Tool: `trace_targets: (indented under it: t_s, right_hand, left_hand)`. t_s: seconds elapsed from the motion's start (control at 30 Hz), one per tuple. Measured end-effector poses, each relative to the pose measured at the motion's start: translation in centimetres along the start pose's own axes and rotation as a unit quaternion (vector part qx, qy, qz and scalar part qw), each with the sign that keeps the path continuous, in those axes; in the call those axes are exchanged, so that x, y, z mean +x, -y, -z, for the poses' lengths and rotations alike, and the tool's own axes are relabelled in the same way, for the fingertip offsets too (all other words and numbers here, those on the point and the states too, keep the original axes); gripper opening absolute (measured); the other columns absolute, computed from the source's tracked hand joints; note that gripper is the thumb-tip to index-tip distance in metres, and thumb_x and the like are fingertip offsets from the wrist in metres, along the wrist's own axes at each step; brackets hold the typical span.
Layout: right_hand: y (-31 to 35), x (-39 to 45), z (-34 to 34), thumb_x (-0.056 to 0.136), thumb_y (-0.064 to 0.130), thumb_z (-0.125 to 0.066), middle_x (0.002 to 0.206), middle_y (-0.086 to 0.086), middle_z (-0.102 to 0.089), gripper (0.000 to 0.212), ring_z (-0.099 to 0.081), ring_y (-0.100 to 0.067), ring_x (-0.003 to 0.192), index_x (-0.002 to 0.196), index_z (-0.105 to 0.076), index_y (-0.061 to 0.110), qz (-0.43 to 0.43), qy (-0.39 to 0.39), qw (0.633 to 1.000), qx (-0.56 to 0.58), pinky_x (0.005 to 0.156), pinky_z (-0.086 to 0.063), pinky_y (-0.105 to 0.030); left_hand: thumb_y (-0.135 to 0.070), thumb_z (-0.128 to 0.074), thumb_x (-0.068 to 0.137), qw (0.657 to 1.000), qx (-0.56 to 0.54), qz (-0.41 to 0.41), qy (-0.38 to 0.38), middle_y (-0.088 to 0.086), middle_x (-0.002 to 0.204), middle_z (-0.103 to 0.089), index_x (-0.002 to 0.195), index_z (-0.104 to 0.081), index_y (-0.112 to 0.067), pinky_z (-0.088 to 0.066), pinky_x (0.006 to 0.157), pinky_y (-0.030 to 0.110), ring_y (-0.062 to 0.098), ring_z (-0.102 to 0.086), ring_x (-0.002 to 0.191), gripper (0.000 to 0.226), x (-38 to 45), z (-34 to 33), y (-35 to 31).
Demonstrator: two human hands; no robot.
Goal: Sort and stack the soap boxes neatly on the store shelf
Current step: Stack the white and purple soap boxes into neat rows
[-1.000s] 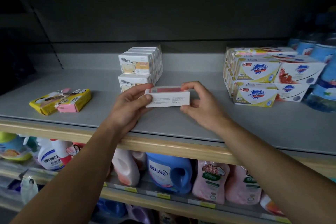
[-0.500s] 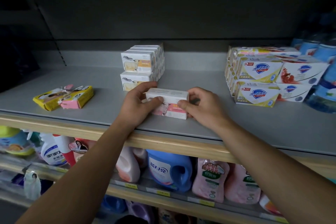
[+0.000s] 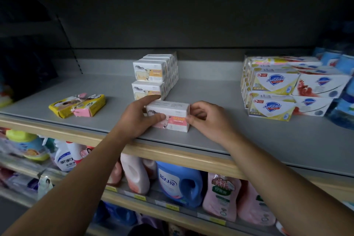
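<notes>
Holding the pink soap box [image 3: 168, 116] between both hands, you have it standing on the grey shelf [image 3: 220, 105] just in front of the orange-label stack [image 3: 153, 76]. Your left hand [image 3: 139, 119] grips its left end, thumb across the front face and index finger over the top; your right hand [image 3: 206, 119] pinches the right end with curled fingers. Sorting looks partly done: the orange boxes sit two high in a neat row, and the Safeguard boxes [image 3: 277, 90] at the right are stacked too. Left to handle, I judge, are this pink box and the torn yellow and pink packets [image 3: 78, 105] lying loose at the left. Open shelf lies on both sides of the box, but the wooden front edge [image 3: 172, 156] is near, so keep it well back.
</notes>
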State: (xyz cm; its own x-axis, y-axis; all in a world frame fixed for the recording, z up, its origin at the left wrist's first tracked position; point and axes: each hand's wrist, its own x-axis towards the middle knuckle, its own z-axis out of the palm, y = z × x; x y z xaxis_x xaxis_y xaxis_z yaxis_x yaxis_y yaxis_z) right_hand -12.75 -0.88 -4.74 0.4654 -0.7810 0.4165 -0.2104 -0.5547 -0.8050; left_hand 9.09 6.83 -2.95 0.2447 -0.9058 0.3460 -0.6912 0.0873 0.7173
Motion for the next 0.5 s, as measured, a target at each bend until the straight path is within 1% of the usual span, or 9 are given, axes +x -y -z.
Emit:
trace_targets:
  t_s: [0.07,0.13,0.17,0.2,0.27,0.33,0.4,0.43,0.5]
  right_hand:
    - [-0.1,0.1,-0.1,0.083,0.023,-0.075,0.081,0.017,-0.066,0.014,-0.061,0.011,0.071,0.095,-0.068,0.021,-0.009,-0.014,1.000,-0.020,0.068,-0.047,-0.009]
    - [-0.1,0.2,-0.3,0.085,0.026,-0.073,0.086,0.017,-0.065,0.016,-0.061,0.010,0.076,0.097,-0.064,0.023,-0.025,-0.008,0.999,-0.041,0.073,-0.049,-0.015]
    - [-0.2,0.4,-0.3,0.085,0.030,-0.072,0.093,0.013,-0.066,0.019,-0.062,0.006,0.084,0.101,-0.064,0.022,-0.036,0.002,0.997,-0.065,0.080,-0.049,-0.019]
    - [-0.2,0.6,-0.3,0.086,0.034,-0.069,0.104,0.008,-0.067,0.027,-0.063,-0.003,0.096,0.108,-0.064,0.020,-0.044,0.015,0.993,-0.108,0.087,-0.048,-0.023]
    - [-0.3,1.3,-0.2,0.089,0.043,-0.061,0.128,0.000,-0.061,0.044,-0.055,-0.017,0.119,0.125,-0.060,0.018,-0.042,0.057,0.972,-0.225,0.098,-0.040,-0.025]
    - [-0.4,2.1,-0.3,0.093,0.049,-0.053,0.142,-0.004,-0.051,0.054,-0.045,-0.022,0.132,0.137,-0.051,0.018,-0.037,0.104,0.941,-0.321,0.107,-0.032,-0.028]
    - [-0.8,2.5,-0.5,0.094,0.056,-0.043,0.151,-0.002,-0.041,0.061,-0.035,-0.023,0.139,0.144,-0.042,0.022,-0.048,0.140,0.911,-0.385,0.115,-0.026,-0.034]
    - [-1.2,2.5,-0.7,0.094,0.058,-0.039,0.153,0.000,-0.037,0.062,-0.032,-0.022,0.141,0.146,-0.039,0.024,-0.054,0.143,0.902,-0.405,0.116,-0.023,-0.035]
    - [-1.8,2.4,-0.9,0.093,0.059,-0.035,0.153,0.005,-0.036,0.062,-0.031,-0.021,0.141,0.146,-0.039,0.028,-0.053,0.131,0.897,-0.418,0.117,-0.022,-0.036]
  left_hand:
    - [-0.023,-0.083,0.075,0.999,0.029,-0.014,-0.001,-0.002,0.112,-0.068,0.120,-0.065,-0.024,-0.050,0.094,0.032,0.021,-0.065,0.101,0.048,0.1,0.5,-0.2]
    - [-0.021,-0.084,0.074,0.998,0.057,-0.026,-0.022,0.001,0.110,-0.069,0.116,-0.067,-0.020,-0.050,0.089,0.030,0.021,-0.064,0.096,0.046,0.2,0.9,-0.3]
    - [-0.020,-0.084,0.073,0.996,0.065,-0.033,-0.042,0.002,0.110,-0.068,0.116,-0.067,-0.020,-0.049,0.085,0.026,0.019,-0.063,0.094,0.046,0.2,1.4,-0.2]
    - [-0.020,-0.084,0.074,0.994,0.071,-0.039,-0.067,0.002,0.111,-0.068,0.117,-0.067,-0.019,-0.048,0.080,0.023,0.018,-0.062,0.092,0.046,0.5,2.0,-0.1]
    - [-0.021,-0.081,0.077,0.990,0.081,-0.040,-0.110,0.005,0.112,-0.066,0.120,-0.065,-0.017,-0.047,0.077,0.025,0.021,-0.062,0.092,0.046,1.2,3.6,0.1]
    - [-0.021,-0.078,0.080,0.985,0.089,-0.042,-0.142,0.006,0.110,-0.067,0.120,-0.064,-0.017,-0.049,0.077,0.030,0.024,-0.064,0.092,0.043,2.2,5.2,0.4]
    - [-0.022,-0.077,0.081,0.982,0.091,-0.048,-0.160,0.003,0.107,-0.067,0.118,-0.063,-0.020,-0.049,0.074,0.029,0.023,-0.064,0.089,0.039,3.2,6.4,0.9]
    - [-0.023,-0.077,0.082,0.981,0.094,-0.050,-0.164,0.003,0.108,-0.067,0.119,-0.063,-0.021,-0.048,0.074,0.028,0.022,-0.063,0.089,0.040,3.7,6.8,1.1]
    - [-0.024,-0.076,0.083,0.978,0.105,-0.050,-0.171,0.004,0.113,-0.065,0.123,-0.061,-0.021,-0.047,0.079,0.029,0.021,-0.061,0.093,0.044,4.8,7.3,1.9]
